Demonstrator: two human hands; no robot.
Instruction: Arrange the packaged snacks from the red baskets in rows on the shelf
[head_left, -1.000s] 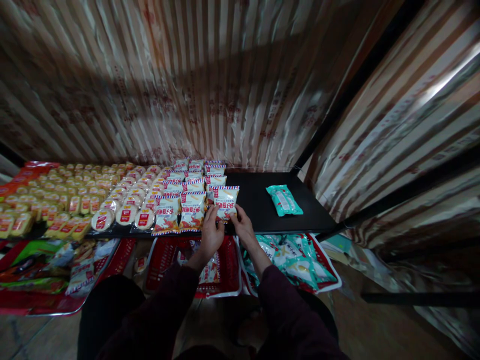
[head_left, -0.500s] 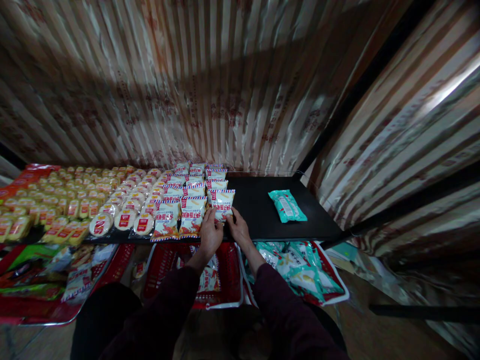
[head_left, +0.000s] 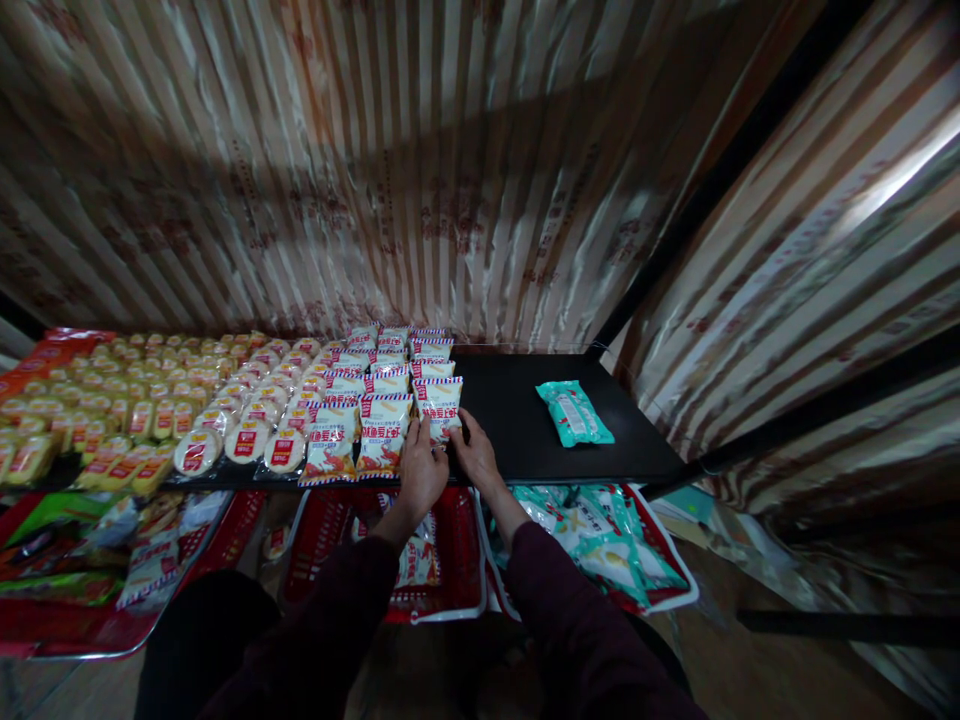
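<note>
A white snack bag (head_left: 438, 402) with red print and a striped top edge stands at the front of the right-hand column of like bags. My left hand (head_left: 424, 468) holds its lower left side, the fingers lying against the front. At its right edge, my right hand (head_left: 476, 452) grips with thumb and fingertips; the bag's lower part is partly hidden by both hands. Directly left of it stand two more front bags, one (head_left: 384, 432) close beside and another (head_left: 330, 438) farther left. The black shelf (head_left: 504, 410) carries them all.
A teal bag (head_left: 574, 412) lies alone on the shelf's right part. Round white packaged cakes (head_left: 249, 440) and small yellow packs (head_left: 120, 460) fill the left. Below stand a red basket (head_left: 315, 545) with white bags, a basket of teal bags (head_left: 600, 535), and another (head_left: 75, 625) of mixed snacks.
The held bag has shifted slightly left, closer in line with the column behind it. Both hands stay on it.
</note>
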